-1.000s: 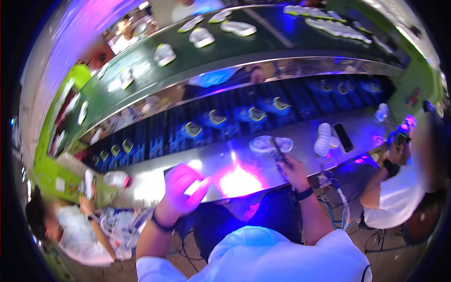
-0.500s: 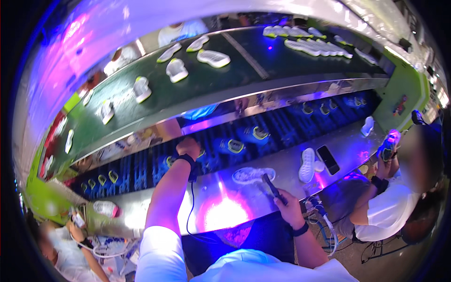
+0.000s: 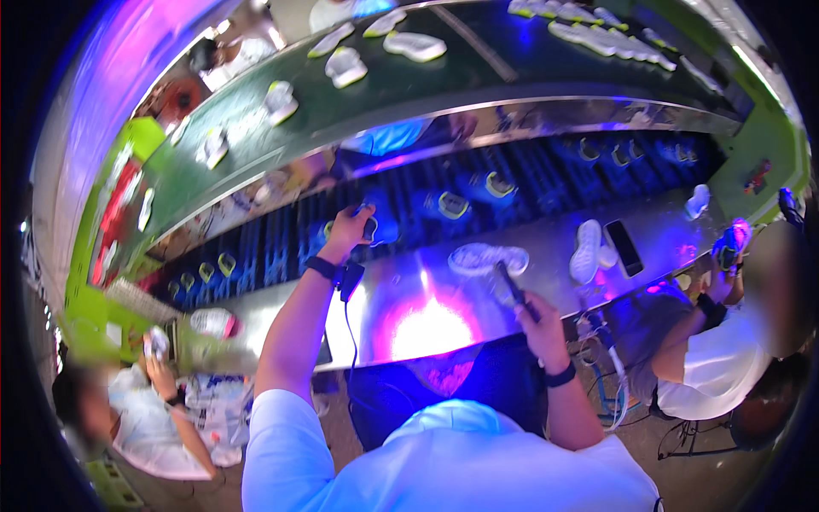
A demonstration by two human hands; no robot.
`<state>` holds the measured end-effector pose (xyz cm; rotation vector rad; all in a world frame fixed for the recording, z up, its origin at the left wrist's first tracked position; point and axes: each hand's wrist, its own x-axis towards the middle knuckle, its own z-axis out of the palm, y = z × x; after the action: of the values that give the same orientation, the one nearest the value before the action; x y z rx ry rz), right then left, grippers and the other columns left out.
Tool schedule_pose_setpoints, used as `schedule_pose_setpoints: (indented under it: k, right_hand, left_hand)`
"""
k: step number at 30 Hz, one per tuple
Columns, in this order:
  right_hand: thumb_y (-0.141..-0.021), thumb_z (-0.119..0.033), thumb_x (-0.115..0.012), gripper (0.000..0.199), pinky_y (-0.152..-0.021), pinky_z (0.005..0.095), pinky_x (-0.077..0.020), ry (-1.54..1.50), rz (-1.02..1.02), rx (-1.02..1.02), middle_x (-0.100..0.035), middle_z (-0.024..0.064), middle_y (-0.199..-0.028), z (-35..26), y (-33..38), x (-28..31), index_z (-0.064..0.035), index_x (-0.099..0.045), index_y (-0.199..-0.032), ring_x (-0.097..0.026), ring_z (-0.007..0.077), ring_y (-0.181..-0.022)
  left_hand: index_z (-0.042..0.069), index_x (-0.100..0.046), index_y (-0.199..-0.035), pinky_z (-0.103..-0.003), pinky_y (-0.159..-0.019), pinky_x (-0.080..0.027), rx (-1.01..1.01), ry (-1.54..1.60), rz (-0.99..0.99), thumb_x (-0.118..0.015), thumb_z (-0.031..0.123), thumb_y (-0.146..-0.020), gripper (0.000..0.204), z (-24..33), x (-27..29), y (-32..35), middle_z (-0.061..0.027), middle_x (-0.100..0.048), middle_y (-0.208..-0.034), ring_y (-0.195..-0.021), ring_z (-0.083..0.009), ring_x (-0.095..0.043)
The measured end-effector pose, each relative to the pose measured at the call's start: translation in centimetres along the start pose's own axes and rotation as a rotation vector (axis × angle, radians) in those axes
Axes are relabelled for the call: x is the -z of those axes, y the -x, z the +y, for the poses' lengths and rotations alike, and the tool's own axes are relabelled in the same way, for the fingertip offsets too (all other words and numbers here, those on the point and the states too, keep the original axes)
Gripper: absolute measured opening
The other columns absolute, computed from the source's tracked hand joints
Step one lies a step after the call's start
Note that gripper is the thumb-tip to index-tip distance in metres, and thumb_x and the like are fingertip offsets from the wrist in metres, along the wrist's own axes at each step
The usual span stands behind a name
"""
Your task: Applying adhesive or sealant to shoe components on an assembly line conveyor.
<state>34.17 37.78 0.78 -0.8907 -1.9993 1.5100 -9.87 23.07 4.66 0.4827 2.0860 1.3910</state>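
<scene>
My left hand, a dark band on its wrist, reaches to the blue-lit slatted conveyor. Its fingers are closed around a dark shoe upper, part of which they cover. Over the near edge of the metal bench, my right hand grips a dark, slim, stick-like tool. Just beyond the tool's tip lies a pale shoe sole. Farther right is another white sole, beside a black phone.
Shoe uppers stand along the conveyor. Behind it, a green belt carries several white soles. Co-workers sit at left and right. A cable hangs from my left wrist. Bright light falls on the bench.
My left hand has drawn slightly back with its fingers around a dark shoe upper. My right hand still holds the tool near the pale sole. The whole view has shifted.
</scene>
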Motion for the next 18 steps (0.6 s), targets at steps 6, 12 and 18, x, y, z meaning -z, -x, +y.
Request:
schedule_pose_setpoints:
  k: [6, 12, 18]
  right_hand:
    - [-0.099, -0.011, -0.067, 0.029, -0.061, 0.0235, -0.0429, -0.109, -0.089, -0.037, -0.059, -0.0046, -0.078, -2.5, 0.1, -2.2, 0.0005, -0.069, -0.125, -0.052, 0.0041, -0.069]
    - [-0.098, -0.006, -0.069, 0.037, -0.083, 0.0252, -0.0523, -0.126, -0.244, 0.084, -0.073, 0.0046, -0.105, -8.6, 2.6, -3.6, 0.0007, -0.065, -0.134, -0.064, 0.0080, -0.093]
    - [-0.095, -0.003, -0.071, 0.036, -0.081, 0.0250, -0.0513, -0.036, -0.299, 0.243, -0.072, 0.0026, -0.104, -12.6, 4.9, -4.5, 0.0025, -0.067, -0.130, -0.064, 0.0092, -0.088]
  left_hand:
    - [-0.005, -0.055, -0.138, -0.030, -0.088, -0.058, -0.315, 0.390, -0.018, -0.085, 0.017, -0.086, 0.064, -1.9, -0.5, 17.8, -0.0098, -0.070, -0.120, -0.106, -0.0169, -0.069]
    - [0.004, -0.067, -0.128, -0.044, -0.101, -0.057, -1.138, -0.351, 0.238, -0.081, 0.002, -0.069, 0.060, -2.7, -0.4, 25.2, -0.0198, -0.065, -0.133, -0.123, -0.0407, -0.064]
    - [0.007, -0.073, -0.115, -0.053, -0.104, -0.055, -1.374, -0.509, 0.215, -0.073, 0.004, -0.081, 0.034, -2.4, -0.9, 28.3, -0.0154, -0.069, -0.123, -0.120, -0.0379, -0.066]
